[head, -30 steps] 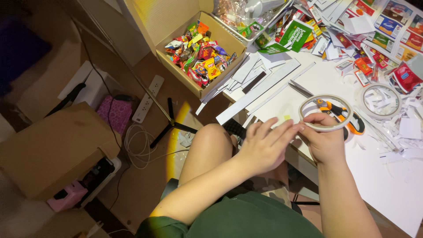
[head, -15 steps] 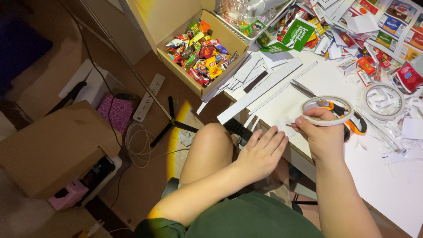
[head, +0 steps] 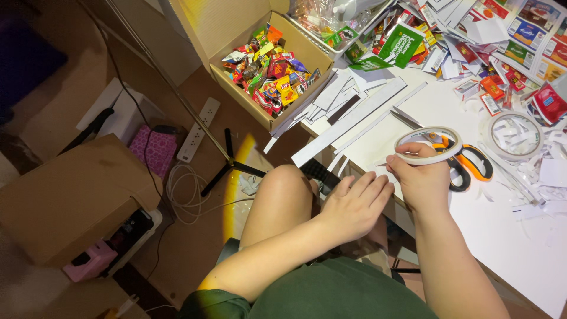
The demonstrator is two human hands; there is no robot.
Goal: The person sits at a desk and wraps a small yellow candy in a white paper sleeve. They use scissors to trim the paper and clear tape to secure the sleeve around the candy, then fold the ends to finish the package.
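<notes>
Two hands low over the white surface point(head: 520, 248) edge: right hand point(head: 422, 177) with fingers clamped on a ring of white tape point(head: 428, 145), held just above the surface and beside orange-handled scissors point(head: 466, 162). Left hand point(head: 354, 204) empty, fingers spread flat, just off the edge above the bare knee point(head: 283, 195). Second tape ring point(head: 515, 137) farther right among paper scraps; cardboard box of snack packets point(head: 269, 65) beyond.

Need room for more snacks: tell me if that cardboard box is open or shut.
Open. The box has its flaps up, and the heaped snack packets inside show from above.
</notes>
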